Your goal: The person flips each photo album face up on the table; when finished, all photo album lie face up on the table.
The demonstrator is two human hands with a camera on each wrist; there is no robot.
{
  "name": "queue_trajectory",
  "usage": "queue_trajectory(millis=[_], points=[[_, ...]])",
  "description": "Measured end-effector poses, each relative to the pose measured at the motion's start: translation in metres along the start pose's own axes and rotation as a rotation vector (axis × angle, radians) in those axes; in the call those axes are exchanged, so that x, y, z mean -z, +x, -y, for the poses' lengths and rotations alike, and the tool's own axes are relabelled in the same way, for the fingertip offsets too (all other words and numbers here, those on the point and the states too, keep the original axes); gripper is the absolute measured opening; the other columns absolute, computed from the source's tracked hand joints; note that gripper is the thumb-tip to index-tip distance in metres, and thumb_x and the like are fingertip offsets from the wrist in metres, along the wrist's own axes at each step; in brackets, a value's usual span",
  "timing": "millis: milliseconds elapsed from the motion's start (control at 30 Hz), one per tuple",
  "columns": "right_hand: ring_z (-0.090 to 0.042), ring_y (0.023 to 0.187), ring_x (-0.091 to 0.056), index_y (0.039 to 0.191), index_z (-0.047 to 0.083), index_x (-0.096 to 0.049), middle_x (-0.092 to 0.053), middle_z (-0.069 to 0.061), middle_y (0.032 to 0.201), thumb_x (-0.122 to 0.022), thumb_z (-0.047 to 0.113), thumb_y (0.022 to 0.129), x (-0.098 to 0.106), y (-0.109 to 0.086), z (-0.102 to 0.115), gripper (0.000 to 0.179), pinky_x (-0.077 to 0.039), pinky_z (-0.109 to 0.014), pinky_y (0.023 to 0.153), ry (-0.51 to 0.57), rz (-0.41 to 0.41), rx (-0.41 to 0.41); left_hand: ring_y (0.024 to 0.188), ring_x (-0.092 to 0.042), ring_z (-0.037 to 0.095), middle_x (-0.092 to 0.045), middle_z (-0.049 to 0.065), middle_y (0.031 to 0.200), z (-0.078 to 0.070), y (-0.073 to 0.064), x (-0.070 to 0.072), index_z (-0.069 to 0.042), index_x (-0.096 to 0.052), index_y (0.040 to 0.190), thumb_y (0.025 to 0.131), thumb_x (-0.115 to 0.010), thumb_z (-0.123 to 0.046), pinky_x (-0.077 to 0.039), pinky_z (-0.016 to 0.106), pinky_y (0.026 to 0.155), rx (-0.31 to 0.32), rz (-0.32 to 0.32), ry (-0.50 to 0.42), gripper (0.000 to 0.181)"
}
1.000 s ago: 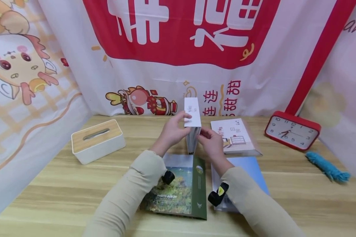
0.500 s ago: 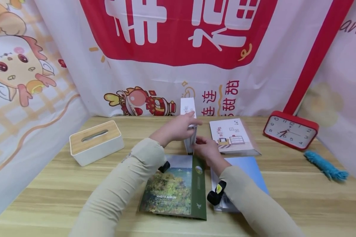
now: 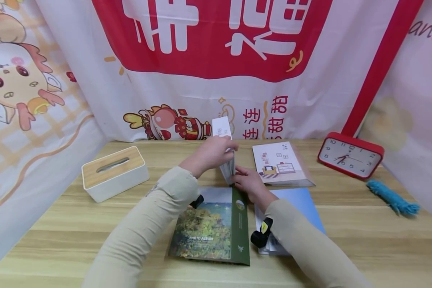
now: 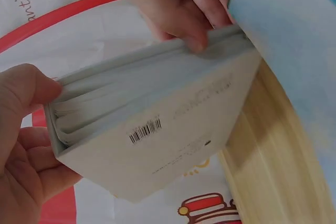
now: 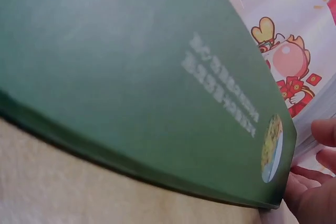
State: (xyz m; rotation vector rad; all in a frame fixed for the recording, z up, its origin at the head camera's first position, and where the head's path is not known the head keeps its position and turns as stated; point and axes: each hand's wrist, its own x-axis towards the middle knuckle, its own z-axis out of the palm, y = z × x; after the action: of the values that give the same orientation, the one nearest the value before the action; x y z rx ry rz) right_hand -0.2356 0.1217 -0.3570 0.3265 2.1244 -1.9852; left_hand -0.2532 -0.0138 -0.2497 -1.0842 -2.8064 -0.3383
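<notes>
A white album [image 3: 228, 169] stands on edge on the wooden table [image 3: 57, 228], leaning to the left, with both hands on it. My left hand [image 3: 211, 153] grips its upper part; in the left wrist view the left hand [image 4: 23, 145] has its thumb against the page edges of the white album [image 4: 157, 150], whose back cover carries a barcode. My right hand [image 3: 247, 183] holds the lower end near the table, and the right hand's fingers [image 4: 184, 3] curl over the album's edge. The right wrist view is filled by a green photo album [image 5: 131, 77], with the right hand's fingers [image 5: 315, 187] at the lower right.
The green photo album [image 3: 216, 226] lies under my forearms, with a blue album [image 3: 302, 202] to its right. Behind that lies a white album with a furniture drawing [image 3: 282, 164]. A tissue box [image 3: 113, 172] stands left; a red clock [image 3: 350, 155] and a blue duster [image 3: 392, 197] are at right.
The white album has tipped from upright to leaning left and sunk lower. My left hand has come over its top, and my right hand has slid down to its base.
</notes>
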Motion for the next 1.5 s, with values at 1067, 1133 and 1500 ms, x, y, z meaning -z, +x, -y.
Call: queue_trajectory(millis=[1067,1133,1500], points=[[-0.019,0.117,-0.051,0.114,0.017,-0.066,-0.062,-0.001,0.121,-0.072,0.008,0.077,0.011,-0.004,0.017,0.038,-0.041,-0.036,0.100,-0.147,-0.119,0.063,0.112,-0.054,0.018,-0.056,0.012,0.128,0.082,-0.068,-0.058,-0.006,-0.063,0.118,0.090,-0.053,-0.006,-0.049,0.032,0.091,0.577,-0.319,-0.913,0.030],[-0.020,0.119,-0.051,0.114,0.016,-0.066,-0.062,-0.002,0.122,-0.072,0.006,0.077,0.010,-0.002,0.017,0.039,-0.040,-0.036,0.102,-0.138,-0.112,0.051,0.117,-0.053,0.020,-0.054,0.013,0.131,0.085,-0.071,-0.061,-0.005,-0.059,0.123,0.088,-0.054,-0.004,-0.048,0.033,0.094,0.599,-0.310,-0.971,0.034],[-0.019,0.110,-0.055,0.109,0.012,-0.068,-0.063,-0.005,0.118,-0.069,-0.006,0.073,0.007,0.008,0.003,0.041,-0.046,-0.035,0.094,-0.104,-0.123,0.000,0.126,-0.046,0.022,-0.049,0.010,0.137,0.090,-0.070,-0.073,-0.012,-0.054,0.129,0.082,-0.056,0.006,-0.043,0.035,0.100,0.771,-0.197,-1.125,0.050]])
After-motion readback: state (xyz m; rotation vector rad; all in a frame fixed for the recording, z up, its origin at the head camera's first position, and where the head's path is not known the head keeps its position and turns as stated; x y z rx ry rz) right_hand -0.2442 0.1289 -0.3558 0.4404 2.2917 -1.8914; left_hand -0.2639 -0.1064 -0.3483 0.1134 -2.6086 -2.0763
